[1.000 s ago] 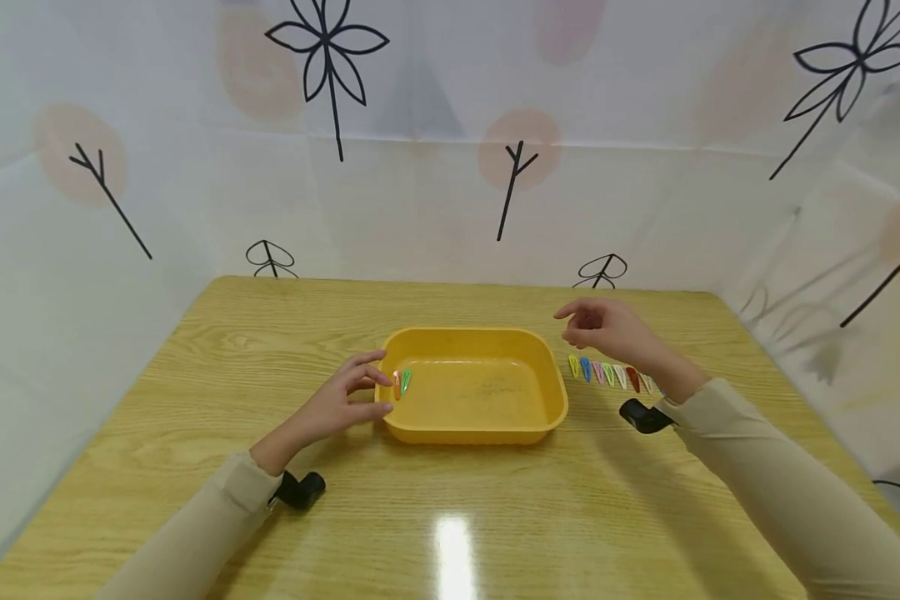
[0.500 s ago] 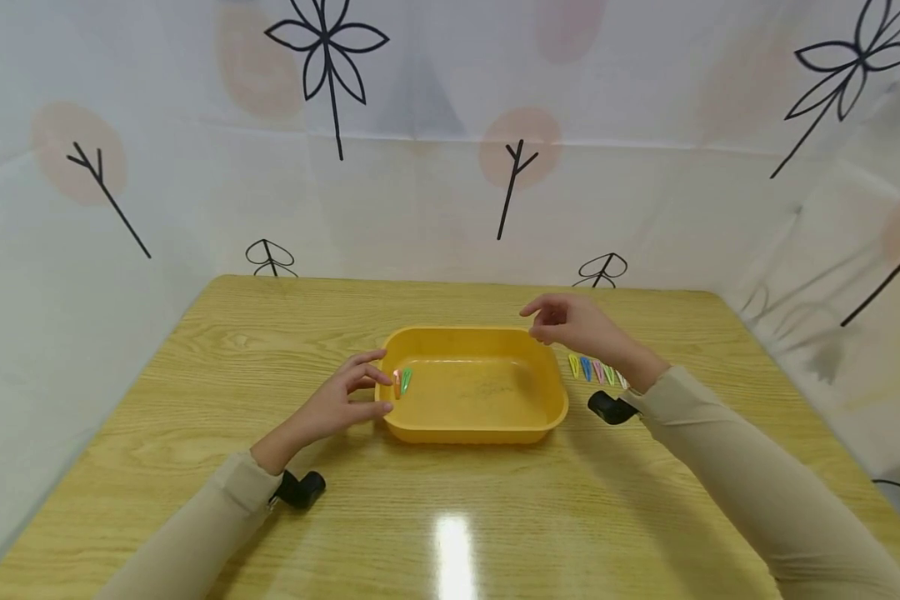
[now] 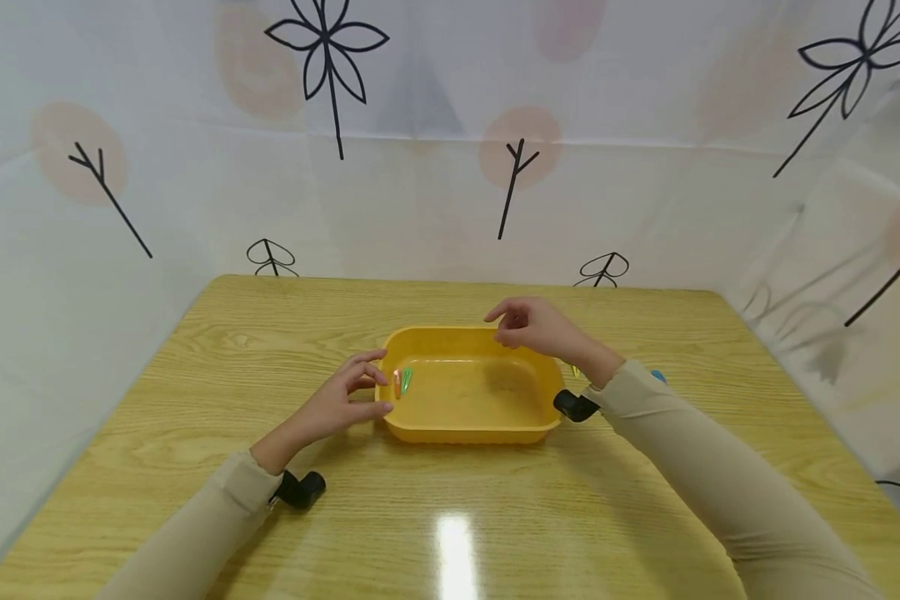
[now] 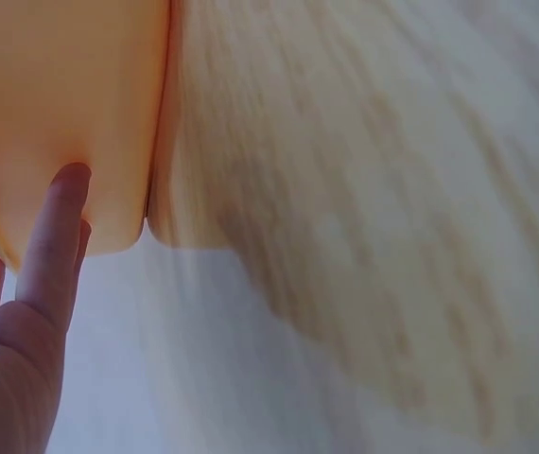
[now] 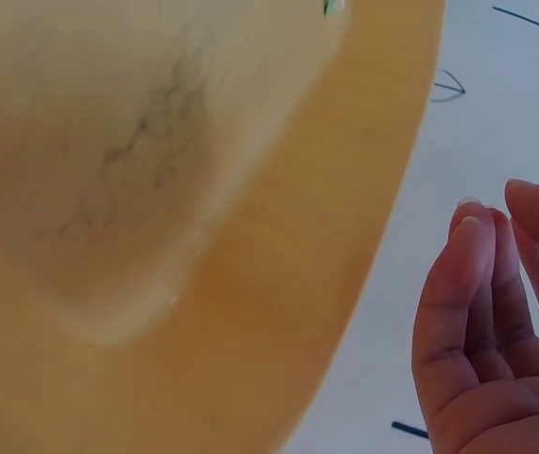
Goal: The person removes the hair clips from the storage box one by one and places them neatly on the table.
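My left hand [image 3: 337, 396] rests at the left end of a yellow plastic tray [image 3: 465, 436], fingers spread and loosely bent. In the left wrist view a fingertip of the left hand [image 4: 38, 284] touches the tray's outer wall. Two snap hair clips, one orange [image 3: 397, 383] and one green [image 3: 406, 381], lie side by side inside that end. Above the tray's far right part hovers my right hand [image 3: 536, 327], fingers curled and thumb close to them. Nothing shows between the fingertips of the right hand [image 5: 487, 322], though a small thing could be hidden there.
Right of the tray, a yellow hair clip [image 3: 576, 370] and a blue one [image 3: 658, 377] peek out around the right arm. The wooden table [image 3: 360, 517] ends at a patterned cloth backdrop [image 3: 420, 208]. Each wrist carries a black camera [image 3: 300, 490].
My right hand has moved left from above the row of hair clips to above the tray, and its arm now covers most of the row. The left hand has stayed put.
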`<state>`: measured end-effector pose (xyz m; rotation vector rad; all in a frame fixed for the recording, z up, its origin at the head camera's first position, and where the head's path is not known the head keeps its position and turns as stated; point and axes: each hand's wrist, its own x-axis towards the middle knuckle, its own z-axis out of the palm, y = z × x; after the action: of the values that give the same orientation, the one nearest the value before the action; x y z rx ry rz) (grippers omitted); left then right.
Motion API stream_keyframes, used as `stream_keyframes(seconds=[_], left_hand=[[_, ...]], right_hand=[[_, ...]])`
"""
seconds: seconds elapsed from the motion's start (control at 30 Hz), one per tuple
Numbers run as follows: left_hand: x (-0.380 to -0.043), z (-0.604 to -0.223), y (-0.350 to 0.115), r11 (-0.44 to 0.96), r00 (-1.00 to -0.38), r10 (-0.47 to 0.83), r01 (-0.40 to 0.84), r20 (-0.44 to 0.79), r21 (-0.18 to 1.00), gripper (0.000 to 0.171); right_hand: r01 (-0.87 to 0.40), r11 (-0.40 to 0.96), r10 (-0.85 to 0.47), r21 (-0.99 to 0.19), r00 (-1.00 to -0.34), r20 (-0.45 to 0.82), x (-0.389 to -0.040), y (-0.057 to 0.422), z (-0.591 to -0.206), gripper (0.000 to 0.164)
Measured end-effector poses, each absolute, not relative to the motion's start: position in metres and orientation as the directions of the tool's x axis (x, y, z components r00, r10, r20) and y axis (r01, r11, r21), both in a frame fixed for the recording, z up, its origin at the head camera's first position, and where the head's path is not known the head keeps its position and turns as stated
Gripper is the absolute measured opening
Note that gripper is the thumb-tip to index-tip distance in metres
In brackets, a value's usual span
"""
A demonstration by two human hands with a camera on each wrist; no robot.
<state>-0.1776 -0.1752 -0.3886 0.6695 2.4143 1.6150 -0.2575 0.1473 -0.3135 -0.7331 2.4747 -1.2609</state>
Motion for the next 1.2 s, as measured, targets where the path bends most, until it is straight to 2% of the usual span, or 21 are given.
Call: stream_keyframes(seconds=[0.57,0.93,1.07,1.2], left_hand=[[-0.178,-0.389,-0.174,0.321,-0.886,0.451,0.269,0.104,0.908,0.032],[-0.18,-0.392,-0.176,0.312,-0.885,0.449,0.282,0.121,0.907,0.032],[-0.18,-0.391,-0.177,0.305,-0.886,0.449,0.276,0.118,0.912,0.033],[-0.18,-0.39,-0.176,0.296,-0.883,0.454,0.273,0.116,0.915,0.033]], right_hand=[[-0.264,0.409,-0.608,-0.873,-0.793,-0.045,-0.269,0.112,-0.336,0.033],[-0.317,0.466,-0.643,-0.826,-0.762,-0.07,-0.274,0.087,-0.351,0.031],[-0.33,0.492,-0.667,-0.805,-0.738,-0.105,-0.276,0.079,-0.357,0.031],[-0.312,0.466,-0.715,-0.828,-0.684,-0.145,-0.277,0.071,-0.362,0.033]])
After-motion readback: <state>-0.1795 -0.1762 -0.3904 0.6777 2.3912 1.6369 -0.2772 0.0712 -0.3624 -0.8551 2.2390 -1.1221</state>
